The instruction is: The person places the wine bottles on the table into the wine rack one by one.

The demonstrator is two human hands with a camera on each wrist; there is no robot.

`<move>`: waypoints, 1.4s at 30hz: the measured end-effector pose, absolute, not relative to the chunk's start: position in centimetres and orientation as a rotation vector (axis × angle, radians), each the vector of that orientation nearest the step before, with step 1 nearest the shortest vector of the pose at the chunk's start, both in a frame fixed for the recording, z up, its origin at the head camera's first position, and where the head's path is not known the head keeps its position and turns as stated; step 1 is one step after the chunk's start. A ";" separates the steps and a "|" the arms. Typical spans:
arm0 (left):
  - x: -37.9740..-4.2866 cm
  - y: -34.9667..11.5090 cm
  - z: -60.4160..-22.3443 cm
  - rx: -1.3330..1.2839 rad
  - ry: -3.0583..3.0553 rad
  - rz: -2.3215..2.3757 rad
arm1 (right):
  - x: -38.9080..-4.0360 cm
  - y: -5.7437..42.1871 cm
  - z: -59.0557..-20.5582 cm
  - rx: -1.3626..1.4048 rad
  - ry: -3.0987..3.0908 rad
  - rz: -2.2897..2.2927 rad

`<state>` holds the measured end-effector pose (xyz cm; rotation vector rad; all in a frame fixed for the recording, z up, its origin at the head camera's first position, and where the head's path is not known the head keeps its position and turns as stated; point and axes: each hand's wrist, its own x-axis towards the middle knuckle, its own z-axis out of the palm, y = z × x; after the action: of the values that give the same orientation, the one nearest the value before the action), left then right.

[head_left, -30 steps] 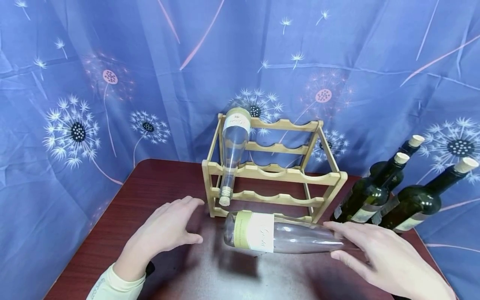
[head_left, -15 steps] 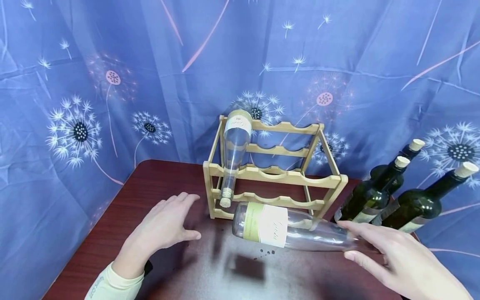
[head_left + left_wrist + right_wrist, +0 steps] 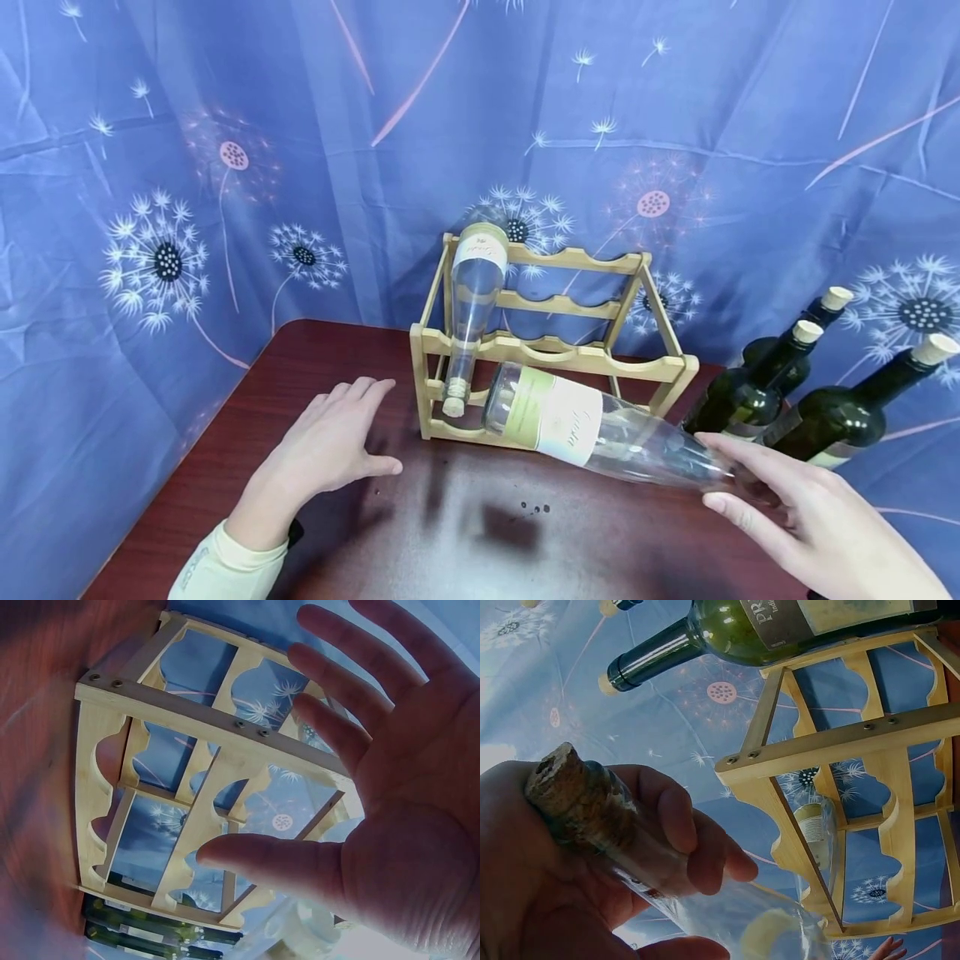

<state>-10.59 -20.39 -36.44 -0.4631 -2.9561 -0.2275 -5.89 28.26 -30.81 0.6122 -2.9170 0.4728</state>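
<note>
My right hand grips a clear glass wine bottle by its neck. The bottle is held tilted sideways above the table, its base to the left and raised, in front of a wooden wine rack. In the right wrist view, fingers curl round the neck just below the cork. To the left of the rack my left hand hovers with fingers spread and holds nothing, as its palm in the left wrist view confirms. A second clear bottle lies in the rack's top-left slot, its corked neck pointing toward me.
Several dark green corked bottles stand upright to the right of the rack. The dark red table shows a few dark spots near its middle. A blue dandelion-patterned curtain hangs behind.
My right hand has moved right with the clear bottle. The bottle's base has risen and swung toward the rack, so it now tilts more. The left hand has barely moved.
</note>
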 end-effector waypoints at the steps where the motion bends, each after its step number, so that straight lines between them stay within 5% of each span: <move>1: -10.6 -20.4 -36.4 -0.461 -2.958 -0.228 | -5.9 28.3 -30.9 0.615 -2.903 0.488; 30: -10.7 -19.9 -36.5 -0.473 -2.991 -0.215 | -6.6 22.8 -32.2 0.459 -2.614 0.976; 42: -10.5 -20.2 -36.3 -0.451 -2.993 -0.211 | -8.1 19.6 -30.3 0.687 -2.509 1.611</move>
<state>-10.52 -20.24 -36.31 -0.4510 -2.9929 -0.2114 -8.10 19.63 -30.33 0.6865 -2.5090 1.6113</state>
